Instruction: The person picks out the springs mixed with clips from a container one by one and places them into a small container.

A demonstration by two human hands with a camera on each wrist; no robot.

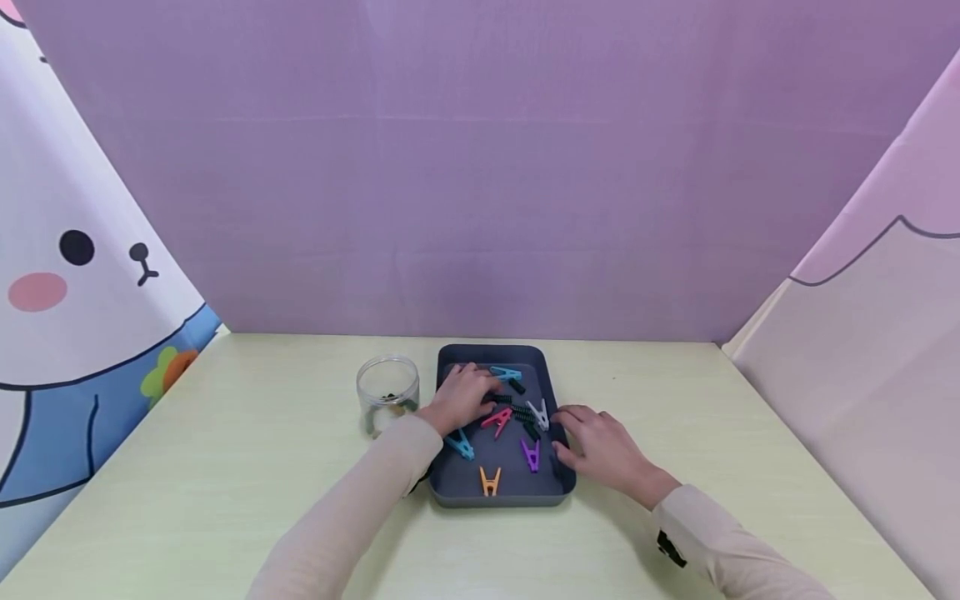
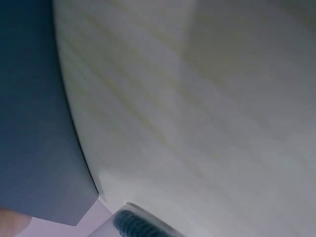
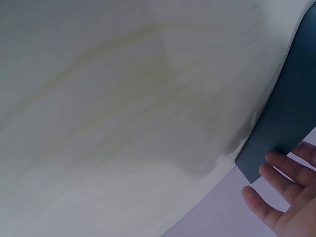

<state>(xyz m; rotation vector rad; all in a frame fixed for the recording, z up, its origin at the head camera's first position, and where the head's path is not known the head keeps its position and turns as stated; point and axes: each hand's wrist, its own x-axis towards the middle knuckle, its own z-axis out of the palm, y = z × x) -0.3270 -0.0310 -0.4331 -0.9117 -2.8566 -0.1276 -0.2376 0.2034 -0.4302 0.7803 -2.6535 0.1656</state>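
Note:
A grey tray [image 1: 495, 502] holds several plastic clothespins and dark green coiled pieces [image 1: 521, 413]. My left hand [image 1: 463, 398] reaches over its left wall, thumb and fingers spread around a dark coil. A blue clothespin [image 1: 506, 373] lies just past those fingertips; another blue clothespin [image 1: 461, 445] is below the wrist. Further right lie a red clothespin [image 1: 497, 420], a white clothespin [image 1: 539, 415] and a purple clothespin [image 1: 531, 455]. An orange clothespin [image 1: 490, 482] sits nearest the front. At the tray's right rim rests my right hand [image 1: 603, 448], fingers relaxed and holding nothing.
A clear round jar [image 1: 387, 383] with dark green coiled pieces inside stands left of the tray, close to my left forearm. Under everything is a pale wooden table [image 1: 247, 442]. A purple cloth wall [image 1: 480, 183] rises behind its far edge.

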